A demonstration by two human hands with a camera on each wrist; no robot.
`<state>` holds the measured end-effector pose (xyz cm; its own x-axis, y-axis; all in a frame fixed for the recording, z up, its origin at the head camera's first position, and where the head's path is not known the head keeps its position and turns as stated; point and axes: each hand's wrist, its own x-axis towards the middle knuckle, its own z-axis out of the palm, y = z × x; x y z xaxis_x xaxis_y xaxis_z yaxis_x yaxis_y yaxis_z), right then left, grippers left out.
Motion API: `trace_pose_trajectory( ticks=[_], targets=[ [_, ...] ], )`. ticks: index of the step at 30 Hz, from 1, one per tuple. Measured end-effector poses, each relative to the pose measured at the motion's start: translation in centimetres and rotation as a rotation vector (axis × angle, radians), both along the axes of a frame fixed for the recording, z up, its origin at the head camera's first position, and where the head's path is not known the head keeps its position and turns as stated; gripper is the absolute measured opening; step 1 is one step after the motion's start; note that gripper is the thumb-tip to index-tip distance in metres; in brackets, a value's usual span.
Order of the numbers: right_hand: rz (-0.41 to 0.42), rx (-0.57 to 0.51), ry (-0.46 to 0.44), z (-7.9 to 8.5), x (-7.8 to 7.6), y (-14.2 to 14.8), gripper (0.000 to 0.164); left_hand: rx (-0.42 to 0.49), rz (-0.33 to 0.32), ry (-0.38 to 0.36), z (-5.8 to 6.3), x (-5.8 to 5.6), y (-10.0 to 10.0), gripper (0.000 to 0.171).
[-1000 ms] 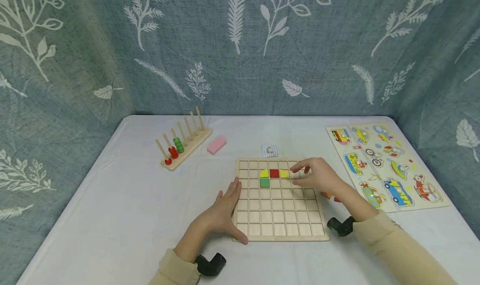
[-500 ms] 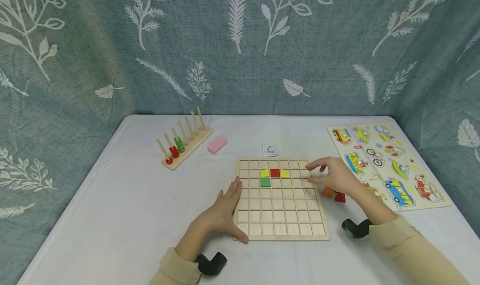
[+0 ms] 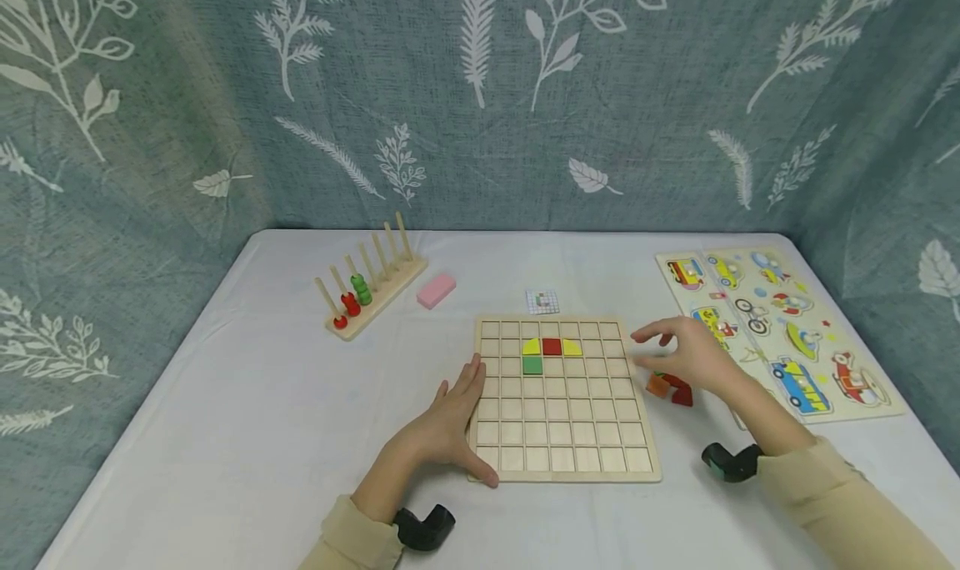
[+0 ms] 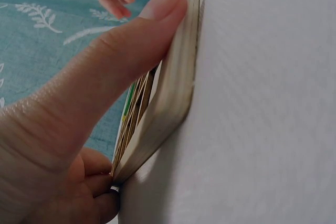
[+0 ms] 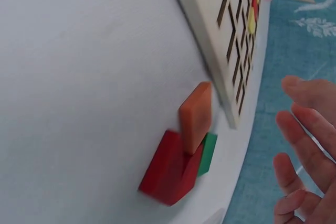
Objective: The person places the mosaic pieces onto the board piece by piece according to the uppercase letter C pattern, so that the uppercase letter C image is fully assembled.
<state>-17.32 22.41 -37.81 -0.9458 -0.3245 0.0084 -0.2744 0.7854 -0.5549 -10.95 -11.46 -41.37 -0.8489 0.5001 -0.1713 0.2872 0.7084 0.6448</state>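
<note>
My left hand lies along the left side of a wooden grid board, fingers stretched up its edge. Its thumb presses the board's front edge. Set in the grid are a red square tile, a yellow tile on each side of it, and a green square tile below the left yellow one. Just past the board's right edge hovers my right hand, thumb and fingers apart with nothing between them. Below it on the cloth lie an orange tile, red tiles and a green tile, close together.
Behind the board lies a small patterned card. A pink block sits beside a wooden peg rack with red and green beads. Picture puzzle boards lie at the right, partly behind the right arm.
My right hand has moved right, from over the grid to beyond the board's right edge, uncovering the grid's right columns. My left hand stays on the board.
</note>
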Motion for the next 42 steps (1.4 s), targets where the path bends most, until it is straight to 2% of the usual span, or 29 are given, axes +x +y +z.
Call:
trace_pose_trajectory(
  ticks=[15, 29, 42],
  targets=[
    [-0.084, 0.020, -0.052, -0.5, 0.4, 1.6, 0.032, -0.002, -0.002, -0.005, -0.1, 0.0, 0.0, 0.139],
    [-0.109, 0.040, -0.049, -2.1, 0.3, 2.4, 0.029, 0.002, -0.001, -0.006, -0.3, -0.1, 0.0, 0.139],
    [-0.136, 0.064, -0.073, -2.1, 0.4, 2.6, 0.030, 0.004, 0.001, -0.004, -0.2, -0.1, 0.0, 0.140]
  ],
)
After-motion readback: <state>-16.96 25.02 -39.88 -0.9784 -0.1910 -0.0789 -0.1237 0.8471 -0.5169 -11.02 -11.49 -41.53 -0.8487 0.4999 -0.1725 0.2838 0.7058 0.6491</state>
